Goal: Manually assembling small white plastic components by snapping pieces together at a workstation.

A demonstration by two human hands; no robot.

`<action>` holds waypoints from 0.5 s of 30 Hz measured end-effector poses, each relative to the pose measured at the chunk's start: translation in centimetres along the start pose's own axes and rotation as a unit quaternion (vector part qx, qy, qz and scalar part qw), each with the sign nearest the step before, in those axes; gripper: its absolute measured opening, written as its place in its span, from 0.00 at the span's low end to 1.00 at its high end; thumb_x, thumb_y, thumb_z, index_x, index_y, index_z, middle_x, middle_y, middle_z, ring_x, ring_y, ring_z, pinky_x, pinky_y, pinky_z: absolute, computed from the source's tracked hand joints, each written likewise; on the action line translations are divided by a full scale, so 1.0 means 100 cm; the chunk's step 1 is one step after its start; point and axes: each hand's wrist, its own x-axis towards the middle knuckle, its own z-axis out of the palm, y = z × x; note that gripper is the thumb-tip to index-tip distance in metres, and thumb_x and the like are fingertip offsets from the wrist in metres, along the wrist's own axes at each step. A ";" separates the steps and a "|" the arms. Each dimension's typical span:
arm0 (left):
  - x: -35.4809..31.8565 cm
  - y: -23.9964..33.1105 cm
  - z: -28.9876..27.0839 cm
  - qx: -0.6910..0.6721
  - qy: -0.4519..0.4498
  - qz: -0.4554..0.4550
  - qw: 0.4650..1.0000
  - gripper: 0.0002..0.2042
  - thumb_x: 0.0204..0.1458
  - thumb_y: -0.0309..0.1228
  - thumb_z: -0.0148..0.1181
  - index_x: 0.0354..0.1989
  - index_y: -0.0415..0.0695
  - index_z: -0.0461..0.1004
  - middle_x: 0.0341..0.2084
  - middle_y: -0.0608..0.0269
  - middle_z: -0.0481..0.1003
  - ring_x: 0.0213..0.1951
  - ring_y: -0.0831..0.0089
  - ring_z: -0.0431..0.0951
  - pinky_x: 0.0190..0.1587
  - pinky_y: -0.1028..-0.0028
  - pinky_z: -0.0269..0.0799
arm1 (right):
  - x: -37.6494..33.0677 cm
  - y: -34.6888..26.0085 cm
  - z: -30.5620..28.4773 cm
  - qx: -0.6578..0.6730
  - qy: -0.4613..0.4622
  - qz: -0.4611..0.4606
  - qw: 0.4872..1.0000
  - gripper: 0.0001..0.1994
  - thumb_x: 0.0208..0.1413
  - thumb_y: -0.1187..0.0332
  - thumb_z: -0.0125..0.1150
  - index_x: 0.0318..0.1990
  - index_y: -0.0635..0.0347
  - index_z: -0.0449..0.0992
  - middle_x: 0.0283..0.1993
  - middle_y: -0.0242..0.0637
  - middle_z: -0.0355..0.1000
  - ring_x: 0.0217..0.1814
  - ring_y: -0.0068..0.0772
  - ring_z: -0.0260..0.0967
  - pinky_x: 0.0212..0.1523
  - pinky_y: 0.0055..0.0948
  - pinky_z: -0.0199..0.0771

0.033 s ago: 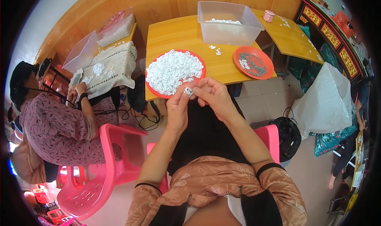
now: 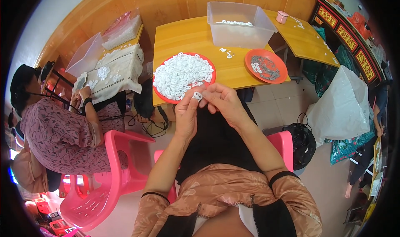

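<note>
A small white oval plastic piece with two holes [image 2: 197, 96] is pinched between the thumb and finger of my left hand [image 2: 186, 116]. Close against its right side is my right hand [image 2: 227, 105], with thumb and forefinger pressed together; whatever they hold is too small to make out. Just beyond my hands, a red round tray [image 2: 215, 75] carries a heap of similar white pieces [image 2: 182, 73]. To the right, an orange-red plate [image 2: 280, 62] holds thin grey metal bits [image 2: 271, 73] and a few white pieces.
The yellow table [image 2: 179, 37] also bears a translucent bin [image 2: 241, 35] with white pieces inside. At left, another person [image 2: 62, 133] works by a cloth-covered table [image 2: 125, 70]. A pink chair [image 2: 112, 170] stands between us. A white sack [image 2: 341, 106] and black bag [image 2: 302, 143] sit at right.
My right hand has dipped very slightly beside the white piece. My left hand and the things on the table stay where they were.
</note>
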 end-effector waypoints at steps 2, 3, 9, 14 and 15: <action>-0.001 -0.001 -0.001 -0.010 0.024 -0.008 1.000 0.14 0.56 0.31 0.52 0.48 0.37 0.72 0.41 0.66 0.71 0.40 0.78 0.68 0.48 0.76 0.62 | 0.000 0.001 0.000 -0.040 -0.010 0.041 0.998 0.06 0.56 0.68 0.56 0.32 0.61 0.71 0.25 0.29 0.69 0.20 0.13 0.57 0.21 0.13 0.55; -0.001 0.000 -0.002 -0.003 0.021 -0.024 0.999 0.14 0.56 0.31 0.53 0.48 0.37 0.72 0.39 0.67 0.70 0.36 0.80 0.67 0.44 0.78 0.62 | -0.001 0.004 0.002 -0.052 -0.026 0.036 0.998 0.08 0.57 0.66 0.54 0.32 0.61 0.71 0.24 0.28 0.68 0.19 0.13 0.56 0.20 0.14 0.54; 0.000 0.007 0.000 0.010 -0.007 -0.058 0.998 0.13 0.56 0.30 0.53 0.47 0.37 0.71 0.37 0.69 0.70 0.31 0.83 0.66 0.37 0.82 0.63 | 0.001 0.005 -0.002 -0.001 -0.053 0.058 0.997 0.11 0.59 0.63 0.52 0.31 0.62 0.72 0.22 0.29 0.66 0.18 0.13 0.54 0.19 0.15 0.53; 0.001 0.008 0.003 0.019 0.011 -0.057 0.998 0.13 0.56 0.30 0.53 0.47 0.37 0.71 0.37 0.68 0.70 0.31 0.82 0.68 0.38 0.81 0.64 | 0.002 0.004 -0.006 0.028 -0.071 0.090 0.993 0.12 0.59 0.63 0.52 0.29 0.62 0.71 0.21 0.29 0.64 0.18 0.13 0.54 0.18 0.15 0.54; 0.001 0.008 0.000 0.017 -0.002 -0.058 0.998 0.13 0.56 0.31 0.53 0.47 0.37 0.71 0.37 0.67 0.71 0.32 0.81 0.69 0.38 0.81 0.65 | 0.002 0.005 -0.006 0.018 -0.072 0.088 0.993 0.12 0.59 0.62 0.52 0.29 0.61 0.70 0.21 0.29 0.64 0.17 0.13 0.54 0.18 0.15 0.54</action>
